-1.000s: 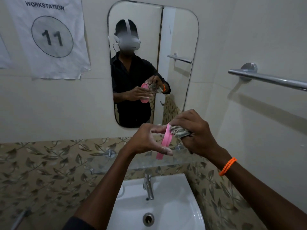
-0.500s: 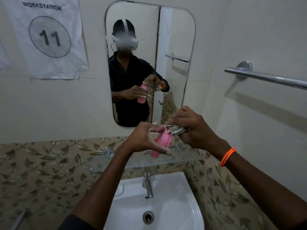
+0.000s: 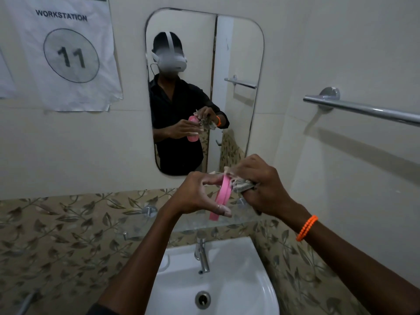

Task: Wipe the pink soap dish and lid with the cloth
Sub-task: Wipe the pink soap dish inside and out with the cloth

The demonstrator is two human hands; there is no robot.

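My left hand [image 3: 197, 196] holds a pink soap dish piece [image 3: 221, 197] edge-on between fingertips and thumb, above the sink. I cannot tell whether this piece is the dish or the lid. My right hand [image 3: 261, 185] grips a bunched patterned cloth [image 3: 242, 185] and presses it against the right face of the pink piece near its top. The mirror [image 3: 236, 64] reflects both hands, the pink piece and the cloth. No second pink piece shows in view.
A white sink [image 3: 241, 289] with a chrome tap [image 3: 203, 255] lies below my hands. A glass shelf [image 3: 181, 223] runs along the tiled wall just under them. A chrome towel bar [image 3: 363, 110] juts from the right wall. A workstation 11 sign [image 3: 68, 53] hangs at the left.
The pink piece turned to show its face, then back to edge-on. My right hand keeps the cloth moving against it. Both hands stayed above the sink.
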